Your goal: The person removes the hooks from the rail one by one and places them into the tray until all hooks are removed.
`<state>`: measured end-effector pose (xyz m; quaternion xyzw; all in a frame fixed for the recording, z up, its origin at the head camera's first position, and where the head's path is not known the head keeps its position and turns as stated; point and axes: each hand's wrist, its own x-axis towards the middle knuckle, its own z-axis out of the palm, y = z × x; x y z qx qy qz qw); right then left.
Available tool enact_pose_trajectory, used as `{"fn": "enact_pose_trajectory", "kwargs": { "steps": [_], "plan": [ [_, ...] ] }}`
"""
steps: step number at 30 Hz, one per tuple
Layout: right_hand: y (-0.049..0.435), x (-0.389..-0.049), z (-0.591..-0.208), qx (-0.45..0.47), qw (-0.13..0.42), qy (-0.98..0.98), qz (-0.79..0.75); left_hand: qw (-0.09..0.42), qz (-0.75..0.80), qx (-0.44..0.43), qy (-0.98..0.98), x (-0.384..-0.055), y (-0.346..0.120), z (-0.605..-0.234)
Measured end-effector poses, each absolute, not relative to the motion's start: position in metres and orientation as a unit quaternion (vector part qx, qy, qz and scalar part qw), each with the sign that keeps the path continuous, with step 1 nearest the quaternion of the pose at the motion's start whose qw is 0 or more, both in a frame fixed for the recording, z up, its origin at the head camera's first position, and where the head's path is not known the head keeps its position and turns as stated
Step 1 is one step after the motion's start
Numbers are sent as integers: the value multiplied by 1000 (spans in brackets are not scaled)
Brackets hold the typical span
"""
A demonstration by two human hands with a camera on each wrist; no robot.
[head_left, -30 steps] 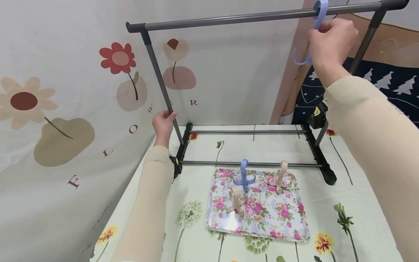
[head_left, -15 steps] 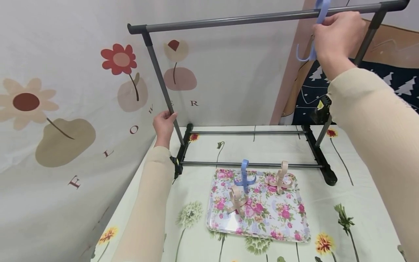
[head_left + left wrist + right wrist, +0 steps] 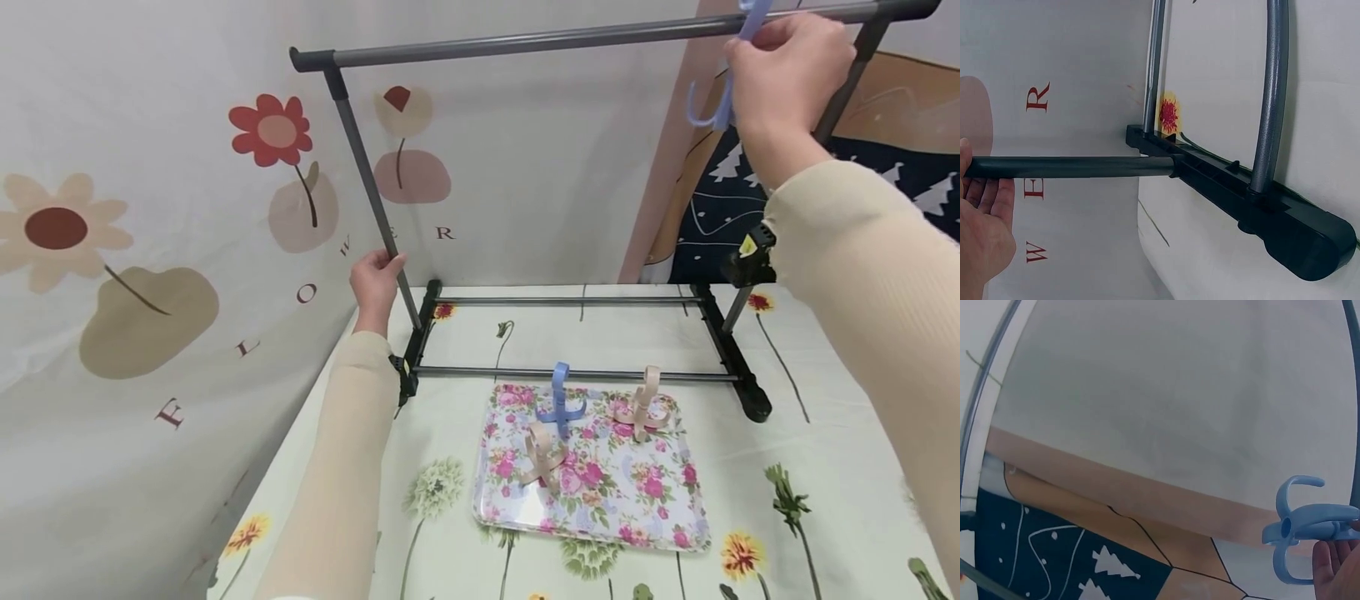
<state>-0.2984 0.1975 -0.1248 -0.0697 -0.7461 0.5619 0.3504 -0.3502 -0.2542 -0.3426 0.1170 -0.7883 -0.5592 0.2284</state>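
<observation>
My left hand (image 3: 375,287) grips the left upright (image 3: 362,158) of a dark grey metal rack, fingers behind and thumb in front; the left wrist view shows the fingers curled round that tube. At the upper right, my right hand (image 3: 791,87) pinches a light blue plastic hook (image 3: 750,21) by its stem. The hook's top loops over the rack's top bar (image 3: 525,43), and its lower prongs (image 3: 1288,531) point out in the right wrist view. On a floral tray (image 3: 600,500) lie another blue hook (image 3: 559,404) and two beige hooks (image 3: 642,408).
The rack's black feet (image 3: 738,375) stand on a flower-print tablecloth (image 3: 825,467), joined by two low crossbars (image 3: 570,373). A printed curtain (image 3: 525,183) hangs behind and to the left. Dark blue fabric with white trees (image 3: 697,225) shows at the right back.
My right hand has slid the blue hook a little to the right along the top bar. The left hand keeps its hold on the upright. The tray and its hooks have stayed put.
</observation>
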Motion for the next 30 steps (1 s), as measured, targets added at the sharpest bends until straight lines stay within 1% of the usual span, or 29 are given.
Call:
{"fn": "enact_pose_trajectory", "kwargs": {
  "steps": [8, 17, 20, 25, 30],
  "plan": [
    [193, -296, -141, -48, 346, -770, 534, 222, -555, 124, -792, -351, -260, -345],
    [185, -288, -172, 2, 323, -837, 442, 229, -557, 127, -788, -350, -263, -347],
    [181, -283, -180, 12, 311, -845, 435, 227, -559, 131, -787, -349, -264, -346],
    [176, -278, -190, 11, 305, -858, 414, 230, -558, 132, -786, -348, -265, -345],
    [173, -274, -199, 20, 289, -850, 441, 229, -552, 132, -791, -349, -267, -345]
  ]
}}
